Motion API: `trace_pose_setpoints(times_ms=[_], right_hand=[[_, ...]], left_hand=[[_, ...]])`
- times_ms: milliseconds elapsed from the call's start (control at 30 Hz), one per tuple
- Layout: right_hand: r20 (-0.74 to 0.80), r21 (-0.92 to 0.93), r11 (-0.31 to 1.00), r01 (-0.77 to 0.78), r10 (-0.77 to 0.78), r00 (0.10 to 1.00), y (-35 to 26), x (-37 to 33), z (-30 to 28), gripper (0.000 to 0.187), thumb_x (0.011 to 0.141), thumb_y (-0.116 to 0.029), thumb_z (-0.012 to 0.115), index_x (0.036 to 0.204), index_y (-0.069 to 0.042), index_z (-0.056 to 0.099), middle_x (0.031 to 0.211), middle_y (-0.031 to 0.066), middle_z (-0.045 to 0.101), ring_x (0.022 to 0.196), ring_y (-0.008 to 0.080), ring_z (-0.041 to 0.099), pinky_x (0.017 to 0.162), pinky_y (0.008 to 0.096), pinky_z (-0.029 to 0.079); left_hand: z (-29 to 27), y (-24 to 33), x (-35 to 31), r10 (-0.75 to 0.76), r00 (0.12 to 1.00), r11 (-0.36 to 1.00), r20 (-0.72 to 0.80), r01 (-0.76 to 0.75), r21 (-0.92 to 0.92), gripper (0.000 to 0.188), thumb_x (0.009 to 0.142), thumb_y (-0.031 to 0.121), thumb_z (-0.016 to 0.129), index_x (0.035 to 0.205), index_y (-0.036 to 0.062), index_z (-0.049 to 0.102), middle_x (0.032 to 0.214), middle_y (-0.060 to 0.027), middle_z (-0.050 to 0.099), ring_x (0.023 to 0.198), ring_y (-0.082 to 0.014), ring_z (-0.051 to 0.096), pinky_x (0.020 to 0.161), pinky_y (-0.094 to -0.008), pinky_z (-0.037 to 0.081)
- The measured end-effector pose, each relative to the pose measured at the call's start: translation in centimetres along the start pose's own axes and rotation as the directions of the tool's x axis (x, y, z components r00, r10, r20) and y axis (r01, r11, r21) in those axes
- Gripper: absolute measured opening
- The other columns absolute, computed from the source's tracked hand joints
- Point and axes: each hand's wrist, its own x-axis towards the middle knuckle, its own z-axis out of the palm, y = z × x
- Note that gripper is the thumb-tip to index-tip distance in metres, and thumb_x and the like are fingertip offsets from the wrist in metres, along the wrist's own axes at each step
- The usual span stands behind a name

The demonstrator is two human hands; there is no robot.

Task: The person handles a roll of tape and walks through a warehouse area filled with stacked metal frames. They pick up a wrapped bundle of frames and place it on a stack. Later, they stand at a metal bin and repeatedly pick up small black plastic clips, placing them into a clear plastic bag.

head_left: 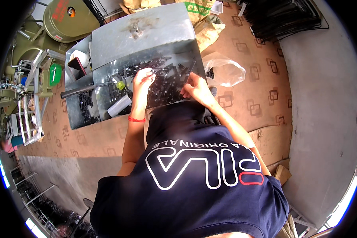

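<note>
Both of my hands are over an open grey metal bin (107, 101) scattered with small dark parts (168, 81), some long and thin, some like dots. My left hand (142, 83), with a red cord at its wrist, is closed with fingertips together over the middle of the parts; whatever it pinches is too small and bright to make out. My right hand (196, 88) is closed at the bin's right side. From its fingertips a thin rod-like piece (193, 66) points up; its kind is unclear.
A long dark-handled tool (81, 90) lies across the bin's divider, near a white cylinder (119, 106) and a yellow-green piece (120, 85). A phone (77, 66) rests in the left compartment. Green machinery (69, 22) stands left, sacks (208, 31) behind, a clear plastic bag (228, 71) right.
</note>
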Motion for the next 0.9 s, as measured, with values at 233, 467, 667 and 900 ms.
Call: trace_pose_setpoints(times_ms=[233,467,667,900], right_hand=[[-0.007,-0.03,0.999,0.016,-0.016,1.0,-0.1,-0.1,0.2,0.008,0.074,-0.004,0.047,0.073,0.003,0.042,0.061,0.0125,0.059,0.052,0.0154,0.059,0.048,0.0265,0.047],[0.008,-0.094,0.995,0.033,-0.033,0.999,-0.4,-0.2,0.1,0.008,0.073,-0.004,0.048,0.074,0.004,0.044,0.062,0.013,0.06,0.051,0.0169,0.059,0.049,0.0276,0.047],[0.025,-0.124,0.991,0.045,-0.042,0.999,-0.4,-0.3,0.1,0.01,0.072,-0.005,0.049,0.075,0.004,0.045,0.063,0.0132,0.06,0.051,0.0183,0.06,0.05,0.0287,0.048],[0.03,-0.102,0.994,0.041,-0.038,0.999,0.0,-0.1,0.0,0.009,0.072,-0.005,0.048,0.076,0.003,0.045,0.064,0.0131,0.06,0.052,0.018,0.06,0.051,0.0284,0.048]], left_hand=[[-0.7,-0.5,-0.1,0.1,0.994,0.965,0.047,-0.109,0.238,0.034,0.075,-0.007,0.043,0.107,-0.0013,0.052,0.106,-0.0079,0.056,0.095,-0.0167,0.055,0.084,-0.0268,0.042],[-1.9,-0.9,0.6,-0.205,0.906,0.598,0.371,-0.184,0.78,0.018,0.082,0.007,0.049,0.097,0.0022,0.058,0.105,-0.012,0.057,0.095,-0.0214,0.054,0.085,-0.0295,0.04],[-2.3,-0.7,-0.4,-0.342,0.885,0.151,0.317,-0.281,0.948,0.025,0.081,0.016,0.05,0.101,0.0035,0.06,0.108,-0.014,0.054,0.102,-0.0313,0.048,0.09,-0.037,0.037],[-2.1,-0.6,-0.3,-0.382,0.855,0.115,0.352,-0.334,0.936,0.031,0.082,0.018,0.053,0.107,0.002,0.056,0.114,-0.0128,0.051,0.109,-0.0279,0.044,0.093,-0.0353,0.035]])
